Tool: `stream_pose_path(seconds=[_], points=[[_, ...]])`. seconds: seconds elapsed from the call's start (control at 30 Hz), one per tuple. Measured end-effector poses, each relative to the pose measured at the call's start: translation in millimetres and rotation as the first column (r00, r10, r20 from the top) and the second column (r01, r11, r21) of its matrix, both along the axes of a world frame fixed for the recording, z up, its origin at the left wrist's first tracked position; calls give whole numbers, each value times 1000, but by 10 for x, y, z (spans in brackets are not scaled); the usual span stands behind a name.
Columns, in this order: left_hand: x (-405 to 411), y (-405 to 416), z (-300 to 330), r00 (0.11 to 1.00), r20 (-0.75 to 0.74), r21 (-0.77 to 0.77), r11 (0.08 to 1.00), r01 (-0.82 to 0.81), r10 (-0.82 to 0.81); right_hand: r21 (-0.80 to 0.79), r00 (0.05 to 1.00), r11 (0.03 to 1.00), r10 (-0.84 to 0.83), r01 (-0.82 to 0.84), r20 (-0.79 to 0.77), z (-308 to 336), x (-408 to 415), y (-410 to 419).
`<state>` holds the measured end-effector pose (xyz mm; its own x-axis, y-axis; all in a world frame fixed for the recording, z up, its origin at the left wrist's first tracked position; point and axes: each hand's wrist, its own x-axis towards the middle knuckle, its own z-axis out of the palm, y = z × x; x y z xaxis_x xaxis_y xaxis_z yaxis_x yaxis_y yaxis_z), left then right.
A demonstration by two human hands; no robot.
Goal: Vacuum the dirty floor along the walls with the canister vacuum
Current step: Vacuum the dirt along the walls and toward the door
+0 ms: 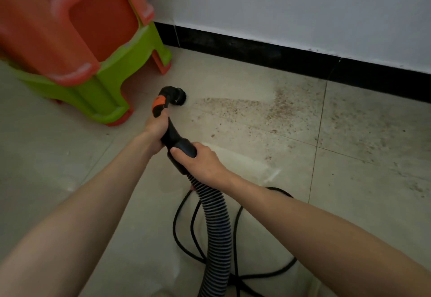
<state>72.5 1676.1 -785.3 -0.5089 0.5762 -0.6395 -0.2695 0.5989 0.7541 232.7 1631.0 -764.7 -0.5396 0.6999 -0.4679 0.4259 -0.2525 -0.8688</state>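
Observation:
A black vacuum handle (pixel 173 136) with an orange slider ends in a round black nozzle (pixel 179 97) that points down at the pale tiled floor (pixel 256 175). My left hand (pixel 155 129) grips the handle just below the orange part. My right hand (pixel 198 160) grips the thick black cuff where the ribbed grey hose (pixel 215 226) joins. The hose runs down out of the bottom of the view. Brown dirt specks (pixel 279 107) cover the tiles to the right of the nozzle, up to the black skirting board (pixel 279 52). The canister is out of view.
Stacked plastic stools, orange (pixel 70 23) over green (pixel 116 72), stand at the upper left close to the nozzle. A black power cord (pixel 186 224) loops on the floor around the hose. The white wall (pixel 279 5) runs across the back.

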Motion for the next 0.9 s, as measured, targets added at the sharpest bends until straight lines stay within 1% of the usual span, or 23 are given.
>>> stream_pose_path(seconds=[0.07, 0.17, 0.3, 0.4, 0.53, 0.8, 0.9], points=[[33, -50, -58, 1000, -9, 0, 1000, -23, 23, -18, 1000, 999, -28, 28, -11, -7, 49, -92], [169, -100, -84, 999, -50, 14, 1000, -14, 15, 18, 998, 998, -65, 65, -2, -36, 133, -194], [285, -72, -72, 1000, -3, 9, 1000, 28, -28, 37, 992, 991, -126, 126, -9, -34, 216, -232], [407, -47, -31, 996, 38, 0, 996, 84, -84, 73, 990, 988, -141, 139, 21, -38, 306, -232], [541, -6, -43, 989, 67, 16, 991, 133, -134, 74, 983, 981, -181, 178, 34, -45, 412, -247], [860, 87, -33, 965, 92, 18, 969, 247, -247, 98, 966, 965, -251, 244, 67, -10, 645, -277], [989, 143, -12, 954, 91, 31, 958, 283, -285, 93, 951, 950, -303, 297, 65, -4, 732, -275]])
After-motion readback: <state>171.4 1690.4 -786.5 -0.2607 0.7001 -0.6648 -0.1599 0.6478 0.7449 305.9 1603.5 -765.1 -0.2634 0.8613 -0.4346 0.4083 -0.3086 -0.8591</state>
